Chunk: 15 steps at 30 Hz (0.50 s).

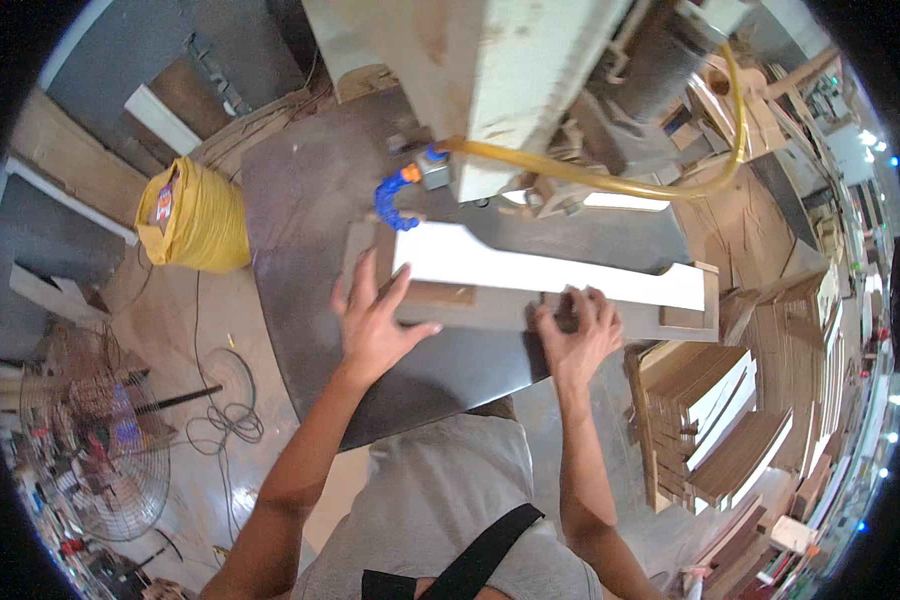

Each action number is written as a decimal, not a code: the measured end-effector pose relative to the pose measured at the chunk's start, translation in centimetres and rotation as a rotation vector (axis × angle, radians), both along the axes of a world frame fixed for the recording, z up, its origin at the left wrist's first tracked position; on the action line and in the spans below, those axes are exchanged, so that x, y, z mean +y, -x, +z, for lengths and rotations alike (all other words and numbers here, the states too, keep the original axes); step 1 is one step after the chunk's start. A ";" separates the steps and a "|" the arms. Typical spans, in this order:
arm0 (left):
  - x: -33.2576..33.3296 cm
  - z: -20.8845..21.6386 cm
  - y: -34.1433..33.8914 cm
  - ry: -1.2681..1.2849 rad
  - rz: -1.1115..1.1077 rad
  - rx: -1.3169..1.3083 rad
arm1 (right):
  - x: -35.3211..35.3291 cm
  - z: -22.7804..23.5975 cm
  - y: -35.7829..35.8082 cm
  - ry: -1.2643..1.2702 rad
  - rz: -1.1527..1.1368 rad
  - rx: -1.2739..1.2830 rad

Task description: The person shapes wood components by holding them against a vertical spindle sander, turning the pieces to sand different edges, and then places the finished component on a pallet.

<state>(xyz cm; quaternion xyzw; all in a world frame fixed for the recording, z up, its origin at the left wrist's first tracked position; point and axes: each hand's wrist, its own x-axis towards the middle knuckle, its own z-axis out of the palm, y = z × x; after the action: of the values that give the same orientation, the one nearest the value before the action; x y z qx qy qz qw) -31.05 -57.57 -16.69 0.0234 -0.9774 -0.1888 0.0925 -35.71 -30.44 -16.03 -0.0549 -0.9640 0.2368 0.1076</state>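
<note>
A white shaped board [530, 268] with a curved edge lies in a brown wooden jig [510, 310] on the dark machine table [430, 375]. My left hand [372, 322] rests on the jig's left end, open, its fingers spread and the thumb stretched to the right. Over a small dark block on the jig's near edge, the fingers of my right hand [580, 335] are curled and closed; they hide most of that block. A blue segmented nozzle hose [385, 200] bends down close to the board's left end.
A pale machine column [525, 75] rises beyond the board, with a yellow air hose [610, 182] looping right. At left are a yellow sack [195, 220], a caged fan [95, 455] and coiled cable [228, 425] on the floor. Stacked cut boards [715, 410] stand at right.
</note>
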 end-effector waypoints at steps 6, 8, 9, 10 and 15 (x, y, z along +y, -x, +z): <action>-3.2 1.1 -7.8 0.083 0.163 -0.099 | 1.0 1.7 -1.2 0.136 0.240 0.081; -3.7 1.2 -9.3 0.057 0.241 -0.148 | 3.3 1.1 2.7 0.097 0.245 0.168; -3.5 1.3 -9.5 0.057 0.243 -0.140 | 4.9 1.0 5.1 0.049 0.251 0.244; -3.4 1.4 -9.5 0.040 0.257 -0.149 | 6.4 1.0 8.1 -0.004 0.259 0.239; -3.8 1.2 -9.1 0.027 0.274 -0.143 | 12.7 -1.1 20.1 -0.274 0.274 0.066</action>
<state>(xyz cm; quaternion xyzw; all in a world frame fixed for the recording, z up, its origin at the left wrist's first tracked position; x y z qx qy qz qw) -21.95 -61.40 -15.44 0.1685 -0.9716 -0.1593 0.0480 -55.80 -17.73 -17.13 0.0996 -0.9817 0.1174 0.1123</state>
